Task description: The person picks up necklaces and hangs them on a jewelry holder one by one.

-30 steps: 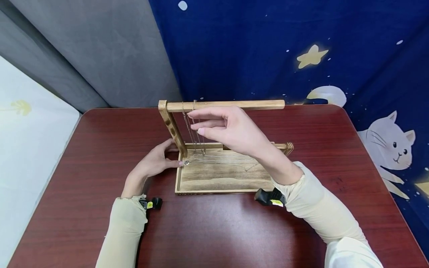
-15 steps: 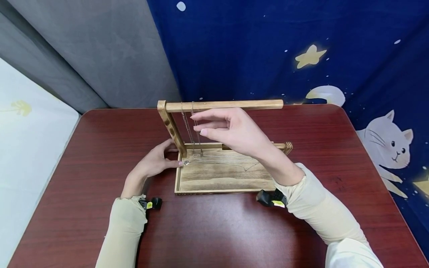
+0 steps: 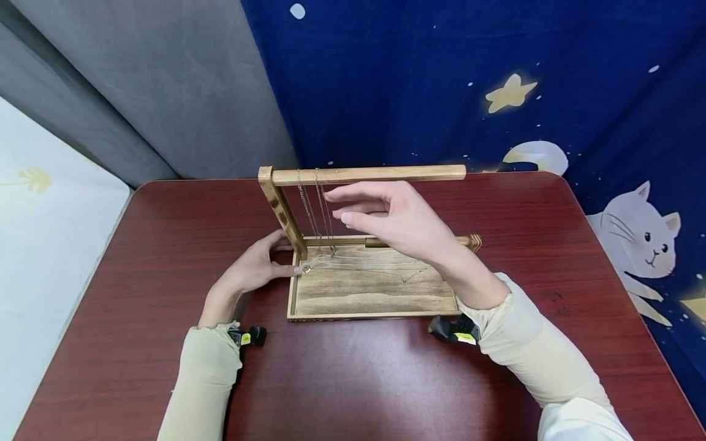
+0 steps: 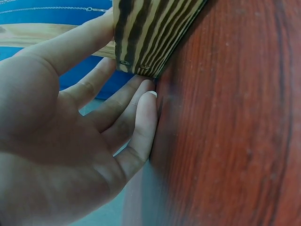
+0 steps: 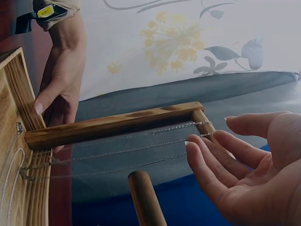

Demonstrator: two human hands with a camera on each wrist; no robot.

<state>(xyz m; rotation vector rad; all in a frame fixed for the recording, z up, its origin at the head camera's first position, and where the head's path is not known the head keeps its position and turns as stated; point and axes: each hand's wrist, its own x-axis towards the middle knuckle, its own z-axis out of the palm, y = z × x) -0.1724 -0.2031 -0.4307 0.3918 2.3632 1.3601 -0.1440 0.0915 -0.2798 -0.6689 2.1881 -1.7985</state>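
Note:
A wooden jewelry stand (image 3: 380, 303) sits on the table, its shallow tray below and a post at the left carrying a long bar (image 3: 386, 174). Necklaces (image 3: 309, 208) hang from the bar's left part, and a pendant (image 3: 333, 250) dangles near the tray floor. A thin silver necklace (image 3: 369, 264) lies across the tray. My left hand (image 3: 250, 263) holds the tray's left end, thumb on the rim and fingers around the back corner. Just right of the hanging chains, my right hand (image 3: 405, 220) is in the air, fingers extended and apart from the thumb, holding nothing.
A shorter dowel (image 3: 469, 241) runs along the tray's back, partly hidden by the right arm. The reddish-brown table (image 3: 353, 380) surrounds the stand. Grey and blue curtains (image 3: 386, 79) hang behind it. Small cameras are strapped to both wrists.
My right hand has drawn off to the right and slightly down from the hanging necklaces. The left hand stays at the tray's end.

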